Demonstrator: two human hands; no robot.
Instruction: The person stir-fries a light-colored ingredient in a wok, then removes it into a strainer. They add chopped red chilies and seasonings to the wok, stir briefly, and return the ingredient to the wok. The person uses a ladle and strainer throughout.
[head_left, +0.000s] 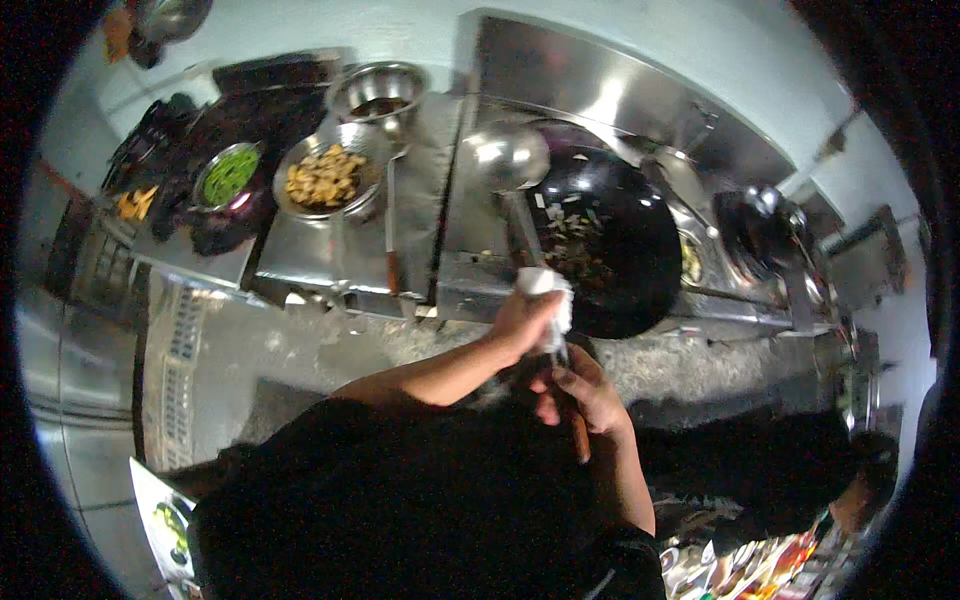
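Observation:
My left hand is closed around a white cloth, which wraps part of a long metal handle. Behind it, my right hand grips the same ladle near its brown wooden end. The ladle's round metal bowl is beyond both hands, at the left rim of a large black wok. Chopped pale and dark pieces of food lie in the wok's left part. Some blur hides exactly how the fingers of my right hand sit on the handle.
Left of the wok stand a metal bowl of browned food chunks, a deep steel bowl and a bowl of chopped greens. A wooden-handled utensil lies on the steel counter. Another wok is at right.

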